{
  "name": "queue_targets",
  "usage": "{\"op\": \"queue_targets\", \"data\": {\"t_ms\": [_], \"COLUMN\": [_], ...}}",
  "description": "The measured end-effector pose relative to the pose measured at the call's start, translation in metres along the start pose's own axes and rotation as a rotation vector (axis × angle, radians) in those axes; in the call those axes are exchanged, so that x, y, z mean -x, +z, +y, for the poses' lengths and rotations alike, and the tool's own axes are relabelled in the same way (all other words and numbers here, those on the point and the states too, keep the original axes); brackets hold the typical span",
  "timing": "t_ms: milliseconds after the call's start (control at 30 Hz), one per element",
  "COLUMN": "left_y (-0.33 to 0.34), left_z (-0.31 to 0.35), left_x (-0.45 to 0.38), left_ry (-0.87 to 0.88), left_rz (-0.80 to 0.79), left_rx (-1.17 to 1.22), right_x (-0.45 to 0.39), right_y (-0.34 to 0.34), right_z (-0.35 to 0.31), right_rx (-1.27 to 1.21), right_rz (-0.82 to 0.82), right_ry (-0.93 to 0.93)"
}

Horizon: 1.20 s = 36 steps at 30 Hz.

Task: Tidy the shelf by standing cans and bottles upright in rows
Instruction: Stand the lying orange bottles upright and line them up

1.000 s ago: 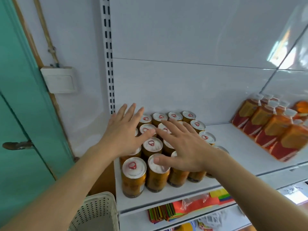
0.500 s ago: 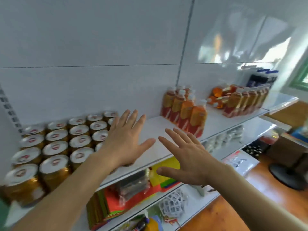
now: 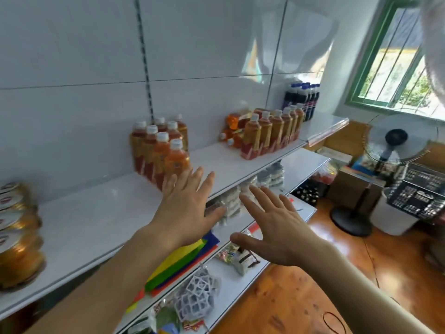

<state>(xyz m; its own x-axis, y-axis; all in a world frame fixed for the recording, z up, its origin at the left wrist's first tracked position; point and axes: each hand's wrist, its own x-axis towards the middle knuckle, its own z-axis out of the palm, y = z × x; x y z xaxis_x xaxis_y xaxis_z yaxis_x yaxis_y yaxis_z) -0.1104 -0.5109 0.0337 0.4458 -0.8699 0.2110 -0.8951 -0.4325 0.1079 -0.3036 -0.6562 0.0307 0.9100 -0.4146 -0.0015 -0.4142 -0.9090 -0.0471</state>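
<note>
My left hand (image 3: 186, 208) hovers flat and open over the front edge of the white shelf (image 3: 96, 220), just in front of a block of upright orange-drink bottles (image 3: 160, 150). My right hand (image 3: 277, 232) is open too, fingers spread, out past the shelf edge. Neither hand holds anything. Golden cans (image 3: 16, 235) stand upright in rows at the far left. Farther right stands a row of orange bottles (image 3: 272, 131), with a few orange bottles lying on their sides (image 3: 232, 135) behind it. Dark bottles with blue caps (image 3: 302, 98) stand at the shelf's far end.
Lower shelves hold coloured paper (image 3: 178, 263), wrapped packs (image 3: 233, 201) and a white lattice object (image 3: 197, 297). A standing fan (image 3: 387, 150), a black crate (image 3: 419, 191) and a white bin stand on the wooden floor at right. A green-framed window (image 3: 395, 59) is at upper right.
The view has swung right along the shelf. Both open hands left the can tops and now hover near the upright orange bottles; the cans have slid to the left edge.
</note>
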Motion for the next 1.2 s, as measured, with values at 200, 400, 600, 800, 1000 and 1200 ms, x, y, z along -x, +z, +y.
{"op": "queue_targets", "data": {"t_ms": [200,400,600,800,1000,1200], "left_y": [0.022,0.034,0.054,0.070,0.086,0.097], "left_z": [0.030,0.045,0.051,0.057,0.065,0.071], "left_x": [-0.109,-0.217,-0.293,-0.367,-0.417,-0.413], "left_ry": [0.057,0.079,0.010,-0.106,-0.275,-0.331], "left_rz": [0.032,0.071,0.076,0.155,0.109,0.157], "left_rx": [-0.001,0.063,0.120,0.158,0.224,0.280], "right_x": [-0.052,-0.122,-0.191,-0.289,-0.374,-0.425], "right_y": [-0.008,-0.036,-0.039,-0.054,-0.072,-0.057], "right_z": [0.080,0.153,0.212,0.278,0.320,0.331], "right_rx": [0.067,0.108,0.087,0.100,0.212,0.232], "right_rz": [-0.012,0.058,0.093,0.261,0.246,0.217], "right_ry": [0.072,0.101,0.066,-0.081,-0.266,-0.472]}}
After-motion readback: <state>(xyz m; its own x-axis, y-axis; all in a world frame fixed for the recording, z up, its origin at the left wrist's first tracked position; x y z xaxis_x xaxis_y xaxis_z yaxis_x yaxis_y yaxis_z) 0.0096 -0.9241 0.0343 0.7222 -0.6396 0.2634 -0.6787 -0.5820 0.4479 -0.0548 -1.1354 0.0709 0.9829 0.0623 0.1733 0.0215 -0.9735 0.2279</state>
